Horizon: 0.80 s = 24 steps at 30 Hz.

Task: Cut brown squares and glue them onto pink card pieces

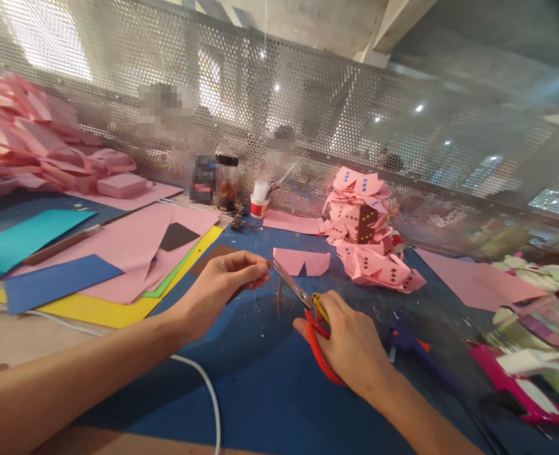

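My right hand (pixel 355 338) is closed around the red and yellow handles of a pair of scissors (pixel 313 322). The blades point up and left, their tips close to the fingertips of my left hand (pixel 225 278). Thumb and fingers of that hand are pinched together; whatever they hold is too small to make out. A brown sheet piece (pixel 215 254) lies partly hidden behind my left hand. Just beyond the blades rests a pink piece (pixel 291 260) with a notch in its lower edge. A thin brown strip (pixel 279 297) shows below the scissor tips.
Pink folded pieces with small coloured squares (pixel 367 268) are stacked behind. Coloured sheets (pixel 118 253) and a pink heap (pixel 33 133) occupy the left. A jar (pixel 227 183) and cup (pixel 259 207) stand by the mesh panel (pixel 307 107). Rightward are a blue glue gun (pixel 414 344) and white cable (pixel 535 361).
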Tool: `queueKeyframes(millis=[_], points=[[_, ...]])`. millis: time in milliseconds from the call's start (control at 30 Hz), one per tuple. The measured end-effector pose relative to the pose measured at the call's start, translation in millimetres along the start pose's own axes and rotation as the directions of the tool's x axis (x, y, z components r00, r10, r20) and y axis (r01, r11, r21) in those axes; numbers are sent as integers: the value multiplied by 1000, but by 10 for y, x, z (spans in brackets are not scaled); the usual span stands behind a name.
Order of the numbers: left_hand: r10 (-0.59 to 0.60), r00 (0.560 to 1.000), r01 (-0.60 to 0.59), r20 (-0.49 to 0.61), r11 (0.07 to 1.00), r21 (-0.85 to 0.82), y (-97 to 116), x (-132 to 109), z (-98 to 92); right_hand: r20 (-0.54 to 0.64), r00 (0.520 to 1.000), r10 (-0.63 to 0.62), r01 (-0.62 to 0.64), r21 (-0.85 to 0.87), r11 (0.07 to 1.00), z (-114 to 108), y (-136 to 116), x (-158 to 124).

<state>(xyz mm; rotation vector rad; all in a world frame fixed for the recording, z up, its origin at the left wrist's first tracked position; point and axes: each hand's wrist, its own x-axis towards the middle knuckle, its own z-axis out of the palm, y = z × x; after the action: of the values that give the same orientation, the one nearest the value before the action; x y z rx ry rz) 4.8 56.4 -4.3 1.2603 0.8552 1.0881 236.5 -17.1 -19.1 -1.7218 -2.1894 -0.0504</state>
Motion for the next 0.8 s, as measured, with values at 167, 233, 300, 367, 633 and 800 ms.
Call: queueKeyframes(millis=[167,233,300,367,633,800], points=[[13,1000,-13,-11,1000,17,-16,23,-5,-7,1000,-6,5,-20,1000,28,11,-3],[29,1000,-29,5,1000,-11,-18,26,0,-4,1000,-14,14,-11,1000,31,13,-8],[30,1000,-30,9,999,-19,-17,24,7,-2,1000,-17,17,6,1000,31,12,-12],[18,1000,-18,2,1000,-11,-15,21,13,-2,1000,-14,14,24,1000,30,7,-14],[3,1000,-3,16,1000,10,-3,29,8,-24,1000,-20,21,49,999,33,-1,-7],[7,1000,-8,28,1000,9,-16,29,-5,-62,998,-28,30,33,999,57,22,-9]])
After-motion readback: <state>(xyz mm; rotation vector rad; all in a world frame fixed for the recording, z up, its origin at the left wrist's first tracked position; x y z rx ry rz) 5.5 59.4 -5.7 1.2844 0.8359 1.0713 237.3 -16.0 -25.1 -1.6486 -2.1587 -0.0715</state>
